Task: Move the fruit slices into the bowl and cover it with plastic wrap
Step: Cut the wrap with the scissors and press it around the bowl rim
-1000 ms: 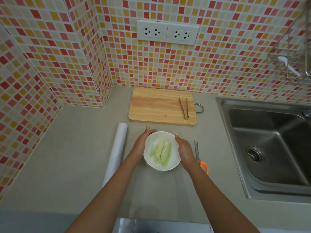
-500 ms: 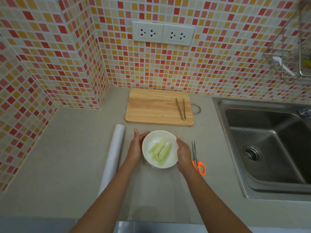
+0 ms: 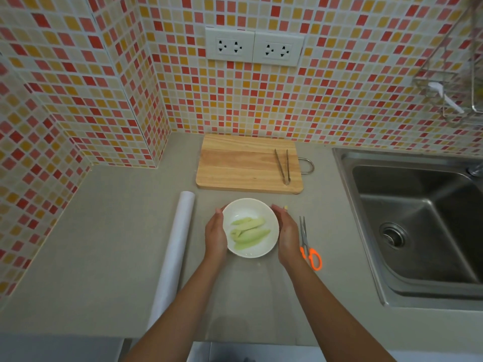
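A white bowl (image 3: 244,209) stands on the grey counter in front of the cutting board. Several pale green fruit slices (image 3: 248,232) lie in it, pointing diagonally. My left hand (image 3: 215,236) is cupped against the bowl's left side and my right hand (image 3: 287,236) against its right side, fingers together. A white roll of plastic wrap (image 3: 177,246) lies on the counter just left of my left hand. A faint clear sheet (image 3: 251,296) seems to lie on the counter between my forearms. Whether any wrap is over the bowl I cannot tell.
The wooden cutting board (image 3: 235,163) sits behind the bowl with metal tongs (image 3: 283,165) on its right part. Orange-handled scissors (image 3: 309,246) lie right of my right hand. A steel sink (image 3: 418,226) fills the right side. Tiled walls close the back and left.
The bowl has turned clockwise between my hands, so the slices lie more sideways. My left fingers, lifted off half a second ago, are back against the bowl.
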